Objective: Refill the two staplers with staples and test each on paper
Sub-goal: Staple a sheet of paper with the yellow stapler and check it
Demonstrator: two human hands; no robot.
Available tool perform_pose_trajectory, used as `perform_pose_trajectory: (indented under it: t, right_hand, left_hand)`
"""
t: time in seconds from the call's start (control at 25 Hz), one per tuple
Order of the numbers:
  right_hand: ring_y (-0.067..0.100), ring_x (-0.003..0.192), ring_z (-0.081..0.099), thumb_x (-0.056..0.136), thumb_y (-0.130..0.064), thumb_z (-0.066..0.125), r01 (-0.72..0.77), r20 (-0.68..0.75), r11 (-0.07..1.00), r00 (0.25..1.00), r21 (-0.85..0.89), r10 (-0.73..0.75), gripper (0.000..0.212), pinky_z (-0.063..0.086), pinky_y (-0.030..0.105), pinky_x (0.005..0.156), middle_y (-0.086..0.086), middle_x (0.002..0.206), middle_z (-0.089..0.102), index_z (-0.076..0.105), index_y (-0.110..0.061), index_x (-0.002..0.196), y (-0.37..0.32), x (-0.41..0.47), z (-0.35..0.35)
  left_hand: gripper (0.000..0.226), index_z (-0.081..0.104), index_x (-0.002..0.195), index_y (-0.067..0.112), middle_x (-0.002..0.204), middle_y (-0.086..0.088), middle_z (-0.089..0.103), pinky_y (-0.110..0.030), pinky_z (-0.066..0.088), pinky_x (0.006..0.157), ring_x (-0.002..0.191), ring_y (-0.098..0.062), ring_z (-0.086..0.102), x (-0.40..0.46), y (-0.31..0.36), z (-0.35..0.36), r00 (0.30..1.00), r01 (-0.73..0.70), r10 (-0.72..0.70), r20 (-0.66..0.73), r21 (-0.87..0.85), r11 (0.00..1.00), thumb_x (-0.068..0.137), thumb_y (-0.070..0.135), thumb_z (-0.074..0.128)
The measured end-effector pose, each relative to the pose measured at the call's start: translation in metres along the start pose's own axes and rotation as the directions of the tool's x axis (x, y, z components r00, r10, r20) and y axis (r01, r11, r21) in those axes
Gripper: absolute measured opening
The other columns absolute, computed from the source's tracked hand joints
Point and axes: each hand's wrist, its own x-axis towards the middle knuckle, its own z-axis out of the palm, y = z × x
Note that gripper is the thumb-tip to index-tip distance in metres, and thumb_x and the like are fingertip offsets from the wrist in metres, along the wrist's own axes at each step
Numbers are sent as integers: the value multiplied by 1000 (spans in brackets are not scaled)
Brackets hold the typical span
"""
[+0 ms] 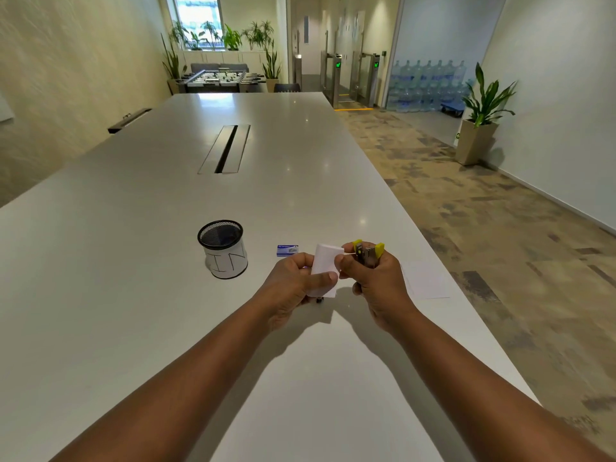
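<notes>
My right hand (376,285) is closed around a small yellow and grey stapler (368,253), whose yellow ends stick up above my fingers. My left hand (293,283) holds a folded white piece of paper (325,265) upright, its right edge touching the fingers of my right hand beside the stapler. A small dark object (319,300) pokes out below my left hand; I cannot tell what it is. A small blue staple box (287,250) lies on the white table (133,261) just behind my left hand. A second stapler is not clearly visible.
A black mesh pen cup (222,248) with a white label stands left of the staple box. A white sheet of paper (425,281) lies flat to the right of my right hand, near the table's right edge. A cable slot (226,149) runs down the table's middle.
</notes>
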Motion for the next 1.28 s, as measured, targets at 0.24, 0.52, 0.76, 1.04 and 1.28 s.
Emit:
perform_pose_trajectory:
  t: [0.24, 0.52, 0.76, 1.04, 1.28]
  right_hand:
    - [13, 71, 67, 77, -28, 78, -7, 58, 999, 998, -32, 9, 15, 42, 26, 51, 1, 78, 75, 74, -19, 88, 0, 1, 1]
    - [10, 68, 66, 80, -29, 78, -20, 89, 999, 996, -34, 23, 3, 43, 23, 50, -3, 74, 73, 76, -28, 80, -2, -1, -1]
    - [9, 68, 65, 84, -23, 77, -20, 94, 998, 995, -66, 26, 9, 43, 24, 52, -1, 76, 73, 73, -15, 85, 0, 1, -4]
    - [11, 68, 63, 84, -19, 77, -29, 83, 997, 996, -73, 35, 15, 43, 25, 53, 3, 79, 72, 70, -6, 89, 2, 1, 1]
    - [9, 64, 60, 80, -21, 77, -36, 50, 998, 998, -47, 38, 11, 42, 21, 52, -2, 73, 69, 70, -13, 81, 6, -1, 8]
  left_hand:
    - [23, 70, 115, 8, 107, -13, 78, -40, 61, 84, 97, -25, 75, -2, 7, -4, 989, -147, 144, -33, -109, 983, 94, 19, 71]
    - [21, 73, 108, 2, 105, -15, 78, -43, 61, 87, 98, -31, 75, 0, 5, -4, 985, -157, 151, -84, -73, 985, 94, 18, 72]
    - [15, 74, 102, 5, 100, -11, 79, -43, 62, 85, 95, -30, 76, 3, 5, -5, 987, -134, 128, -95, -57, 989, 95, 18, 70]
    - [37, 67, 90, 0, 87, -12, 73, -42, 55, 70, 74, -28, 68, 3, 3, 4, 952, -152, 192, -238, 178, 972, 102, 34, 59]
    - [61, 59, 89, -8, 80, -30, 65, -48, 53, 66, 68, -40, 63, -1, -3, 1, 917, -208, 329, -227, 431, 878, 101, 51, 51]
